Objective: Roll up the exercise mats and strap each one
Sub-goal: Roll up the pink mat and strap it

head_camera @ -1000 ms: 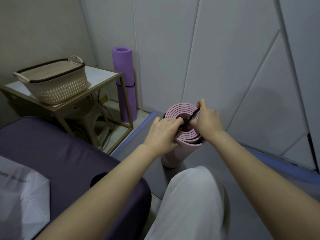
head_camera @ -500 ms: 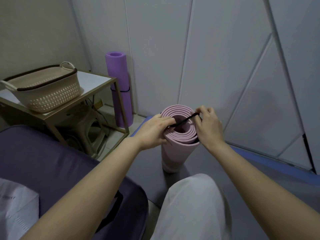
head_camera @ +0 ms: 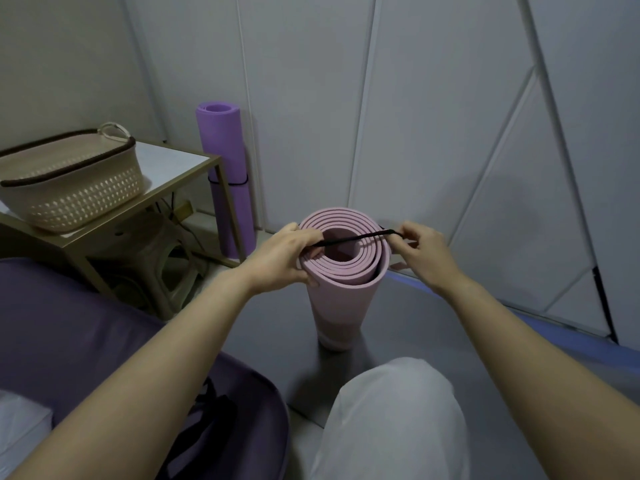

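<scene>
Strapping step: the left hand [head_camera: 282, 254] and right hand [head_camera: 422, 251] each pinch the black strap [head_camera: 356, 238] taut across the upright pink mat roll [head_camera: 343, 282]; next, it probably needs stretching down around the roll

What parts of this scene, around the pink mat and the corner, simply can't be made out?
All in the head view:
- Black strap over the pink mat: its ends are hidden under the left hand and inside the right hand, so loop or loose cord is unclear.
- Basket: its own wall hides the inside.
- Purple mat: the table leg crosses its lower part.
- White item: cut off by the left edge.
</scene>
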